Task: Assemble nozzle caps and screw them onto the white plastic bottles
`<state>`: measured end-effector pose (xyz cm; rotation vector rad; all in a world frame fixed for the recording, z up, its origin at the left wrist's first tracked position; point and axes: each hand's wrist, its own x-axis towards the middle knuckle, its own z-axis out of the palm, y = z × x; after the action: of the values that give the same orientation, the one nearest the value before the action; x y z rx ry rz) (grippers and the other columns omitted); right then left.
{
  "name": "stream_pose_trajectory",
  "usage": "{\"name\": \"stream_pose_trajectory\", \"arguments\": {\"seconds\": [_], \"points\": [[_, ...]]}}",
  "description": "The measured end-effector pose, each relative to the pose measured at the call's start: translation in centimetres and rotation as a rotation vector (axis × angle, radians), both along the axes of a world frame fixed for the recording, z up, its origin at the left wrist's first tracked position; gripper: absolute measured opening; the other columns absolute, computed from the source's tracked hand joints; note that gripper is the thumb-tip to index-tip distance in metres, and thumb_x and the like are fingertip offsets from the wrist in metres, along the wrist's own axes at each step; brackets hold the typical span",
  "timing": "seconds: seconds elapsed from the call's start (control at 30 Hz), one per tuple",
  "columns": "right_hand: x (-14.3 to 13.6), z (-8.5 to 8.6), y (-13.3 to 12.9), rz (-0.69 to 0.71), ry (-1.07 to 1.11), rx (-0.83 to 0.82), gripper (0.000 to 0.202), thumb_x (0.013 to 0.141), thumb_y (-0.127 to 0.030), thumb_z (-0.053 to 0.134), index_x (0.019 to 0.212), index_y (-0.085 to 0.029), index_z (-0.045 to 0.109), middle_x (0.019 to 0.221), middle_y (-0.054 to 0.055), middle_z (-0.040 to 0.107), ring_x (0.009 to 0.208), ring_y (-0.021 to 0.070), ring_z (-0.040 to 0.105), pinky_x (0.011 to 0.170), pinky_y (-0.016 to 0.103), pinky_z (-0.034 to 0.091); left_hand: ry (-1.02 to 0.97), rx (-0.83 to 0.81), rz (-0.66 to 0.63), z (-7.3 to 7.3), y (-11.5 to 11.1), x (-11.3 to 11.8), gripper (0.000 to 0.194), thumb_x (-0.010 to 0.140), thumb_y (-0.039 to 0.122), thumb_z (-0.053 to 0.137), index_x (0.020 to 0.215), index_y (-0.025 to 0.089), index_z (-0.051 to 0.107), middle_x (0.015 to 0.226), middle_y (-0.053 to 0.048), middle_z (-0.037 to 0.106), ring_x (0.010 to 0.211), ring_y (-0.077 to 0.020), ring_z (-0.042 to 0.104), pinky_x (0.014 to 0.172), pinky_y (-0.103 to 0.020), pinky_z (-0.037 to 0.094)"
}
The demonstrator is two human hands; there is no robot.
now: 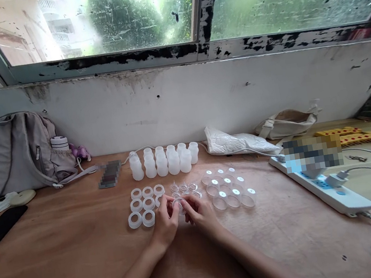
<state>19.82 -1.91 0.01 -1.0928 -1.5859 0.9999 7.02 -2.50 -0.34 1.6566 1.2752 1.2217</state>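
Note:
Between the fingertips of my left hand (166, 222) and my right hand (200, 213) is a small clear round part (178, 201), pinched from both sides. White translucent rings (135, 220) lie in rows just left of my left hand. Small clear pieces (183, 188) sit right behind my fingers, partly hidden by them. To the right of my right hand, clear round covers (233, 201) with small white discs are laid out in rows. Several frosted white bottles (173, 162) stand grouped behind the rings and small pieces.
A grey backpack (20, 151) leans at the back left, with a black flat object (0, 229) before it. A silvery packet (238, 142) and a beige bag (286, 123) lie at the back. A white power strip (343, 201) with cables runs along the right.

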Motion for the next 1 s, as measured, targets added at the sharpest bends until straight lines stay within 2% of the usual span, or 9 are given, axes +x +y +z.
{"name": "stream_pose_trajectory", "arguments": {"seconds": [0.17,0.47,0.63,1.0], "points": [[-0.2,-0.2,0.1,-0.016,-0.034,0.028,0.024,0.082,-0.038,0.046,0.079,-0.018,0.059,0.050,-0.003,0.051,0.039,0.0099,0.048,0.038,0.021,0.037,-0.027,-0.009,0.003,-0.2,-0.1,0.1,0.014,0.085,0.031,0.041,0.078,0.019,0.041,0.059,0.005,0.047,0.049,-0.0098,0.046,0.049,-0.021,0.036],[-0.1,-0.7,0.2,-0.042,-0.122,0.067,0.023,0.084,-0.036,0.043,0.083,-0.018,0.058,0.054,-0.001,0.055,0.043,0.0110,0.050,0.043,0.022,0.040,-0.062,-0.034,-0.007,-0.5,0.2,-0.1,0.014,0.084,0.031,0.042,0.077,0.019,0.040,0.059,0.005,0.047,0.048,-0.0088,0.045,0.049,-0.021,0.035],[0.0,-0.9,0.3,-0.041,-0.147,0.076,0.017,0.081,-0.032,0.047,0.083,-0.019,0.056,0.053,-0.002,0.054,0.046,0.0116,0.051,0.044,0.022,0.040,-0.072,-0.039,-0.031,-0.4,0.2,-0.1,0.012,0.083,0.029,0.043,0.077,0.019,0.040,0.060,0.005,0.049,0.048,-0.0092,0.046,0.048,-0.021,0.035],[-0.1,-1.0,0.5,0.021,0.025,-0.050,0.017,0.079,-0.034,0.051,0.072,-0.019,0.051,0.054,-0.004,0.050,0.040,0.0083,0.047,0.038,0.020,0.038,-0.071,-0.017,-0.012,-0.1,-0.1,0.0,0.011,0.081,0.027,0.044,0.074,0.019,0.041,0.058,0.005,0.046,0.048,-0.0094,0.044,0.049,-0.021,0.034]]}}
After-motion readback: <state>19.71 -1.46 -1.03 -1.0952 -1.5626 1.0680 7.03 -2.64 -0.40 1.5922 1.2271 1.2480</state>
